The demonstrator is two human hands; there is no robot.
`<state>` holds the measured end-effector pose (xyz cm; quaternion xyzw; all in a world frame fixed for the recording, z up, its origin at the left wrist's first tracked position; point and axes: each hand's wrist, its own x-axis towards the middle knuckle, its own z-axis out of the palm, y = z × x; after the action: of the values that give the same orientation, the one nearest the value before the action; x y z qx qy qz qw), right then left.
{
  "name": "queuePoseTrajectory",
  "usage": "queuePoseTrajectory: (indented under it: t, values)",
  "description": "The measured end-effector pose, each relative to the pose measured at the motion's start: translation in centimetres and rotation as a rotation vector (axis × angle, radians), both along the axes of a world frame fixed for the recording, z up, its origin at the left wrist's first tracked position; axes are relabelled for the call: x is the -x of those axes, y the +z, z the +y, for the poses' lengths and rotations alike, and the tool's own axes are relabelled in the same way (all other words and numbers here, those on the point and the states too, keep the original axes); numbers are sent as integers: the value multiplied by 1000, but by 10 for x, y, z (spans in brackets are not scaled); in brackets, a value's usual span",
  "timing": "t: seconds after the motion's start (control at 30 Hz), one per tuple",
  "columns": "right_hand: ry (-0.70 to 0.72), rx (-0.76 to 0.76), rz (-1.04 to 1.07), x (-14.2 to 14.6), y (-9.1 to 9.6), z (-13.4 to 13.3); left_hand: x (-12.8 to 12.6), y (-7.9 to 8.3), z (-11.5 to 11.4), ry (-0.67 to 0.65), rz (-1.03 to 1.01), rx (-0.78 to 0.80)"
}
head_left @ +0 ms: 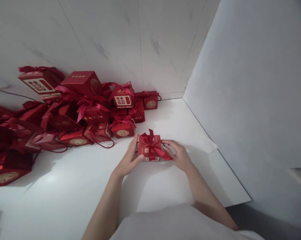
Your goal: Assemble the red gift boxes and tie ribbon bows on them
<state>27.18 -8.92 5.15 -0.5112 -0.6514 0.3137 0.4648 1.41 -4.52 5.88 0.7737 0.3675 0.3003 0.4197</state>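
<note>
A small red gift box (147,151) with gold lettering and a red ribbon bow on top sits on the white table (72,186), right in front of me. My left hand (128,160) presses against its left side, fingers together and thumb under the front edge. From the other side, my right hand (178,154) grips the box, fingers curled by the ribbon tail. Both hands hold the box between them.
A heap of red gift boxes (85,110) with ribbons fills the back left of the table, against the marble wall. One of them (122,129) lies just behind my left hand. A white panel (253,83) rises along the table's right edge.
</note>
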Motion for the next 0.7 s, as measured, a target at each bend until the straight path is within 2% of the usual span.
queuePoseTrajectory:
  t: [0.13, 0.23, 0.5, 0.7]
  values:
    - [88, -12, -23, 2, -7, -1, -11, -15, -1, 14, -61, 63]
    - [107, -55, -49, 2, -10, 0, -15, -19, -1, 12, -92, 74]
    - [200, -214, 22, 8, 3, -4, -16, -13, 2, 35, -112, -197]
    - [214, -200, 126, 16, 9, -6, -14, -17, 3, 42, -142, -235]
